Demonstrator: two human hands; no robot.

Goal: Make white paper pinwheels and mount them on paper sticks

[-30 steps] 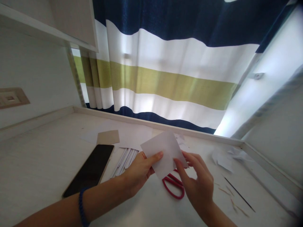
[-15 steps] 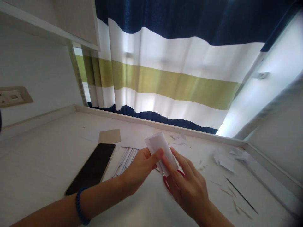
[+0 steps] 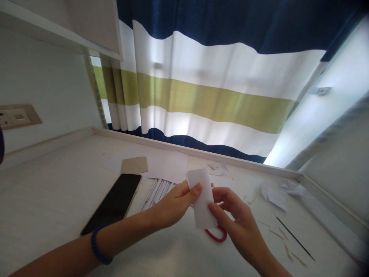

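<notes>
A folded piece of white paper (image 3: 201,200) is held upright over the desk between both my hands. My left hand (image 3: 175,202) pinches its upper left edge with thumb on the front. My right hand (image 3: 236,221) pinches the lower right part, thumb on the front and fingers behind. Under the paper lie red-handled scissors (image 3: 216,234), mostly hidden by my right hand. A blue band sits on my left wrist (image 3: 98,246).
A black phone (image 3: 113,203) lies on the white desk (image 3: 52,200) at the left, beside a stack of white paper strips (image 3: 158,190), a brown card (image 3: 134,165) and a white sheet (image 3: 168,166). Paper scraps (image 3: 273,194) and a thin dark stick (image 3: 294,237) lie at the right. A striped curtain (image 3: 213,96) hangs behind.
The flat sheet was bent over and is now folded to a narrow strip. My right hand went from its right edge to the lower right corner; my left hand kept its grip.
</notes>
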